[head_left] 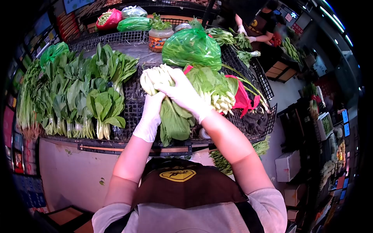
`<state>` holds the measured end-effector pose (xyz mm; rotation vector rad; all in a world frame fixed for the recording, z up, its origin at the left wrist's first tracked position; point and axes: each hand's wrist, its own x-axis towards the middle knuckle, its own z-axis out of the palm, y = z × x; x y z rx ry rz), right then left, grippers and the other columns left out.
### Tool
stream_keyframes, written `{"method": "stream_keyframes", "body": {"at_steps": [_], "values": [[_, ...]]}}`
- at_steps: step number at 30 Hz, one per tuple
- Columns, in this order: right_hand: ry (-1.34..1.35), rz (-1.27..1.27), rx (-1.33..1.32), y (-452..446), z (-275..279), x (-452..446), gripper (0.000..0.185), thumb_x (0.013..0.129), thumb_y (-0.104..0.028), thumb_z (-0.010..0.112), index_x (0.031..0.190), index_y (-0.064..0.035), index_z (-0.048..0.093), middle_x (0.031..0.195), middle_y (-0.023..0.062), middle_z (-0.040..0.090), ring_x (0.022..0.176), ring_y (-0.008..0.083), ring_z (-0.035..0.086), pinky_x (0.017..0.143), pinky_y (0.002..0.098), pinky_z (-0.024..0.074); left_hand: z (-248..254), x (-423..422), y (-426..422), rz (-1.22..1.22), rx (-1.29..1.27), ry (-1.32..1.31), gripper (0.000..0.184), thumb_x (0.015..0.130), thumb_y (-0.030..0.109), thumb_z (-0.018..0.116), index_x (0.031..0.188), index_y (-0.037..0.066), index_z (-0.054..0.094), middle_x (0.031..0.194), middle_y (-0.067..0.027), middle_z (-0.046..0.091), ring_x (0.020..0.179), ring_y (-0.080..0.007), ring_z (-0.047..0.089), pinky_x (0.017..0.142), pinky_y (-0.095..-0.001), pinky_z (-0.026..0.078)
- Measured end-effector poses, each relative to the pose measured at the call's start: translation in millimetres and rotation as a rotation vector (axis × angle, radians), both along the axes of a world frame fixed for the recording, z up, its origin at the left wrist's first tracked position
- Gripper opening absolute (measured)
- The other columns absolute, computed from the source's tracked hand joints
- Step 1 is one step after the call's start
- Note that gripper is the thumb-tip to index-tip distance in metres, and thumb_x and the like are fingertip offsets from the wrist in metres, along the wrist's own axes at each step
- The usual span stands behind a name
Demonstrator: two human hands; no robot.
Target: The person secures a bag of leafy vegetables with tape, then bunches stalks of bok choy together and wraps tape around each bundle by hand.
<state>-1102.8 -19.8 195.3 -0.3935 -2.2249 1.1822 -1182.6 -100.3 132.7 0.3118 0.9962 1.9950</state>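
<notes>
A black mesh rack [131, 91] spans the view. From the hands, rows of leafy greens [75, 97] lie at 9 o'clock and a green bag [191, 48] at 1. The bunch [175, 120] is in both gloved hands, leaves towards 6; the left hand [154, 103] and right hand [180, 89] close around its pale stalks. A jar [159, 40] stands at 12.

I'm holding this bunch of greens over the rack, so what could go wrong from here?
The bunch is gripped near its pale stems by the left hand and right hand, so its hanging leaves might bend or tear. The right arm also passes close to the pile beside the red bag, and a sideways swing may knock stalks loose.
</notes>
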Motion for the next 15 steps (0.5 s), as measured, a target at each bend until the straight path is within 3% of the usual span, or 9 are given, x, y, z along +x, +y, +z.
{"method": "stream_keyframes", "body": {"at_steps": [2,3,5,7,9,11,13,15], "values": [[0.041,0.205,-0.366,23,6,12,0.06,0.085,-0.022,0.068,0.134,0.0041,0.045,0.126,0.0097,0.054,0.118,0.0165,0.048,0.104,0.0298,0.034,13,2,-8,-0.059,0.003,0.043,0.045,0.083,0.008,0.065,0.125,0.001,0.05,0.111,-0.0076,0.06,0.098,-0.0184,0.06,0.085,-0.0324,0.049],[-0.02,0.189,-0.486,30,16,23,0.059,0.086,-0.022,0.067,0.135,0.0036,0.045,0.13,0.0061,0.052,0.117,0.0105,0.047,0.102,0.0257,0.0349,18,1,-11,-0.087,0.004,0.063,0.044,0.083,0.008,0.065,0.124,0.001,0.051,0.11,-0.0074,0.06,0.098,-0.0182,0.06,0.084,-0.0324,0.049],[0.08,0.141,-0.507,43,22,41,0.054,0.086,-0.023,0.068,0.129,0.0038,0.049,0.117,0.0063,0.058,0.109,0.0117,0.051,0.101,0.0265,0.0368,15,-7,-17,-0.144,-0.034,0.109,0.045,0.081,0.012,0.067,0.122,0.001,0.053,0.107,-0.0075,0.062,0.095,-0.0184,0.061,0.084,-0.033,0.05],[0.022,0.077,-0.451,56,27,61,0.057,0.086,-0.024,0.068,0.131,0.0022,0.047,0.117,0.0052,0.057,0.111,0.0116,0.05,0.102,0.027,0.0358,21,-11,-29,-0.236,0.008,0.196,0.047,0.079,0.012,0.068,0.122,0.001,0.053,0.107,-0.0085,0.062,0.096,-0.0198,0.061,0.086,-0.0335,0.05],[0.041,0.018,-0.195,61,15,64,0.061,0.086,-0.028,0.067,0.134,0.0011,0.044,0.13,0.0105,0.051,0.122,0.0171,0.045,0.106,0.0306,0.0324,31,-8,-35,-0.383,0.15,0.286,0.053,0.074,0.011,0.07,0.123,0.001,0.051,0.107,-0.0097,0.063,0.099,-0.0215,0.061,0.09,-0.0346,0.048],[0.021,0.04,-0.119,48,8,64,0.062,0.087,-0.028,0.066,0.136,0.001,0.042,0.135,0.0124,0.048,0.125,0.0194,0.043,0.107,0.0315,0.0315,34,-3,-31,-0.498,0.256,0.409,0.057,0.072,0.011,0.072,0.124,0.001,0.05,0.108,-0.01,0.063,0.1,-0.0221,0.061,0.092,-0.0352,0.047],[0.205,0.158,-0.38,30,3,60,0.059,0.089,-0.021,0.062,0.139,0.0008,0.039,0.136,0.0128,0.046,0.125,0.0205,0.044,0.107,0.0321,0.032,38,5,-24,-0.527,0.117,0.394,0.066,0.071,0.011,0.074,0.129,0.001,0.045,0.111,-0.0085,0.061,0.104,-0.0219,0.059,0.095,-0.0351,0.045],[0.279,0.101,-0.351,23,-1,57,0.055,0.091,-0.013,0.058,0.14,0.0008,0.037,0.136,0.0125,0.046,0.125,0.0199,0.044,0.106,0.0318,0.0325,32,10,-19,-0.455,0.093,0.381,0.071,0.07,0.01,0.075,0.133,0.002,0.042,0.118,-0.008,0.058,0.109,-0.0208,0.056,0.098,-0.0346,0.043]]}}
